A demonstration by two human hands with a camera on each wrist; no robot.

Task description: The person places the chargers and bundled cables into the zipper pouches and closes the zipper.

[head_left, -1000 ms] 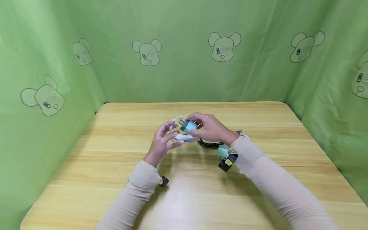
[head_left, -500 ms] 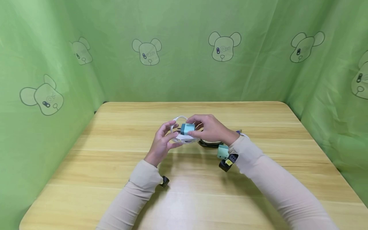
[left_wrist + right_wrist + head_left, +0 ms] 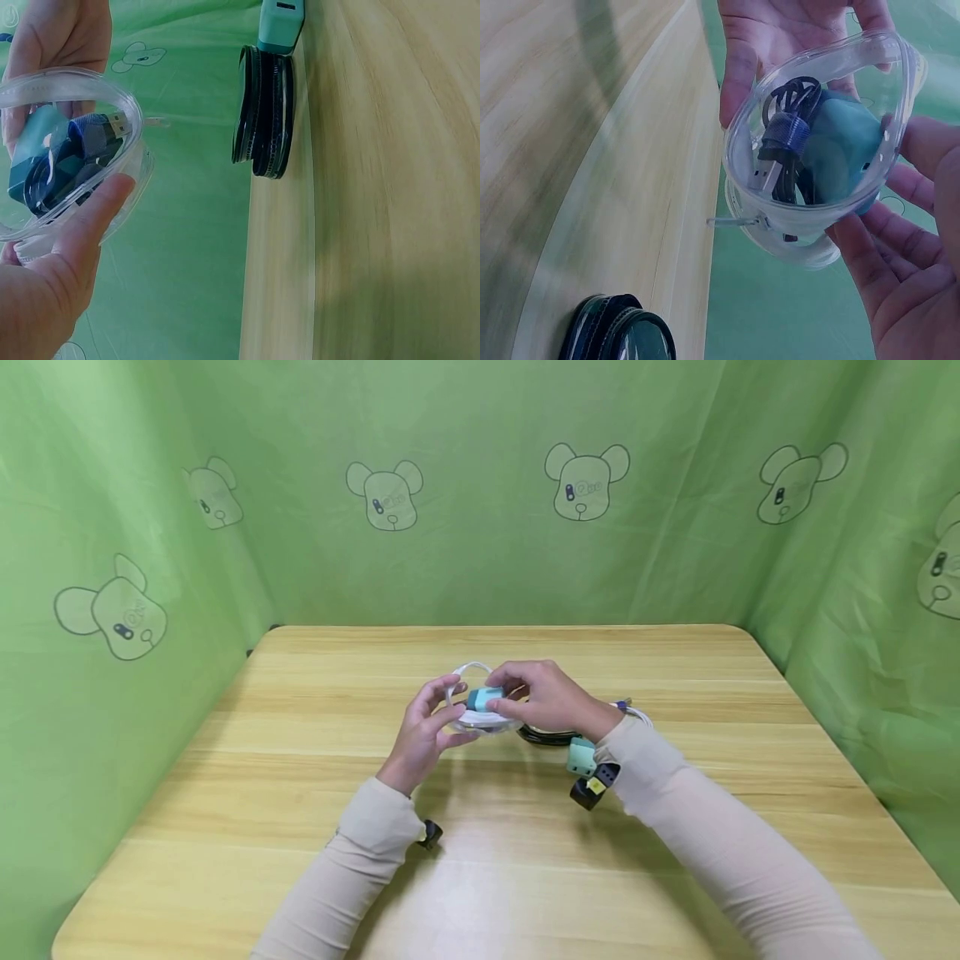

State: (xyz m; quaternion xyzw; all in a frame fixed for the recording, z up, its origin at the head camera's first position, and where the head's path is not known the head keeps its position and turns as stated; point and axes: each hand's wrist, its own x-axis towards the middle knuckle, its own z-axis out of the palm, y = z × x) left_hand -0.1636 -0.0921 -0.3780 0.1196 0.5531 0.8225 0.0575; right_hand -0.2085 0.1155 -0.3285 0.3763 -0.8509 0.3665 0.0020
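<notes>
My left hand (image 3: 420,735) grips a clear round case (image 3: 742,142) with a white edge, its thumb along the rim. With thumb and fingertips my right hand (image 3: 551,693) pinches a teal plug charger (image 3: 486,699) at the mouth of this case. Through the clear wall in the right wrist view, the charger lies beside a coiled black cable (image 3: 802,94) with a blue strap (image 3: 786,133) and a metal USB plug (image 3: 765,176). The charger's prongs are hidden. Both hands are raised over the table.
On the wooden table (image 3: 300,777), a black-edged round case (image 3: 262,112) lies right of the hands. A mint charger (image 3: 581,757) stands near the right wrist. Behind that wrist shows a white cable (image 3: 637,714) with a blue part. Green curtains (image 3: 480,568) surround the table.
The right hand has lowered the teal charger from over the clear case into its opening, turning its prongs down and out of sight. The left hand has barely moved.
</notes>
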